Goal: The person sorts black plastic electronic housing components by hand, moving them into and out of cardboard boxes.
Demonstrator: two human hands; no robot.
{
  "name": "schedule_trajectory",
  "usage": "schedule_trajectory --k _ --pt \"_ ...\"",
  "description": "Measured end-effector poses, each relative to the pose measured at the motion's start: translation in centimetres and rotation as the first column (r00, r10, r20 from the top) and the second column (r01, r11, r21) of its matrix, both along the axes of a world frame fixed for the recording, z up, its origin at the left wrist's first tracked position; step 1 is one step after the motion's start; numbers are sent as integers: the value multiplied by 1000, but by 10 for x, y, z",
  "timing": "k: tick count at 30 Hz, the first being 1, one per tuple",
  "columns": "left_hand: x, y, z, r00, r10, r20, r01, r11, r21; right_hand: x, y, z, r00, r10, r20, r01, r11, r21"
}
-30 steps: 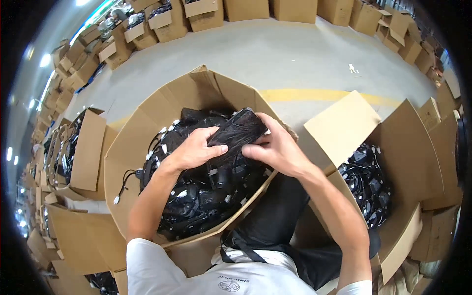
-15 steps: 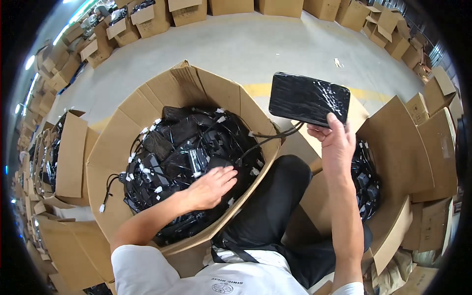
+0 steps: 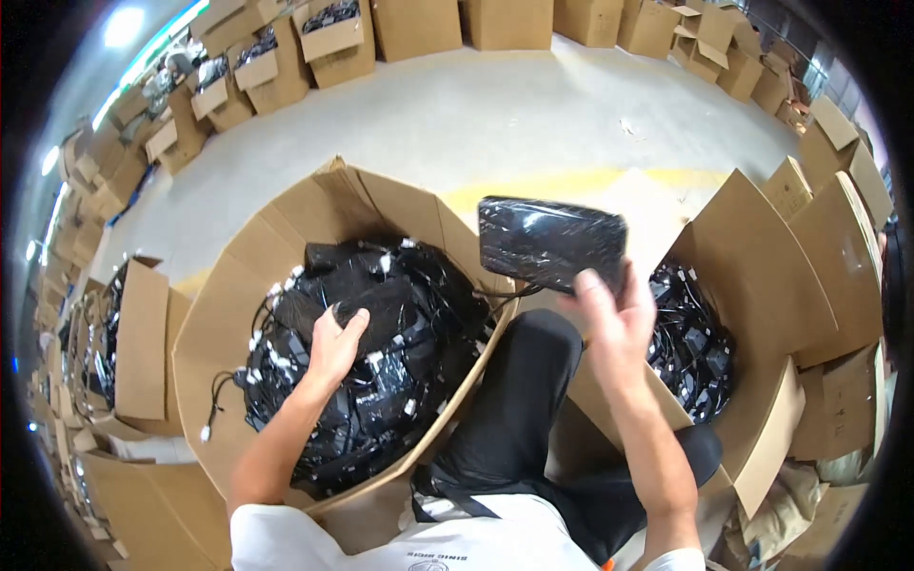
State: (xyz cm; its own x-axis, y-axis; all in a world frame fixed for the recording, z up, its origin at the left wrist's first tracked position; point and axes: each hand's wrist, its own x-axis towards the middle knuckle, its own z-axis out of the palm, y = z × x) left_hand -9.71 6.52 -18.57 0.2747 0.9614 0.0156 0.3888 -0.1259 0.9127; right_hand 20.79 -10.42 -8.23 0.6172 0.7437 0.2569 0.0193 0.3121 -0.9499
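In my right hand [image 3: 614,319] is a flat black rectangular device in clear plastic film [image 3: 552,243], gripped at its near right corner. It hangs in the air past the right rim of a large open cardboard box [image 3: 219,285], and a black cable trails from it toward that box. Inside the box lies a heap of black adapters and cables with white plugs [image 3: 409,352]. My left hand [image 3: 333,344] reaches into the heap, thumb and fingers closed on a dark, film-wrapped block [image 3: 379,309]. Its fingertips are partly hidden.
To my right stands another open carton [image 3: 762,276] with black adapters and cables [image 3: 690,352] in it. My bent knee [image 3: 543,343] sits between the two boxes. A smaller carton [image 3: 143,343] is at the left. More cartons [image 3: 419,29] line the far floor.
My left hand has moved farther into the heap and closed on a dark block there. My right hand has brought the flat device left and lower. The view has shifted slightly.
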Motion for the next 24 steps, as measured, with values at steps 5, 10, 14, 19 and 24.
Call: schedule_trajectory --k 5,10,14,19,24 --pt "76 -71 83 685 -54 727 133 990 -52 -41 8 -13 482 -285 829 166 958 232" --pt "95 -101 97 591 -211 778 351 936 -13 -72 -5 -9 309 -325 894 18 941 337" --pt "123 -100 121 581 -56 812 327 930 -170 -60 -24 -2 312 -266 912 -51 954 295" --pt "126 -99 131 595 -351 723 563 824 -63 -7 -76 37 559 -431 708 152 893 424" --pt "167 -117 127 511 -349 786 661 744 -100 33 -68 30 974 -100 204 59 978 201"
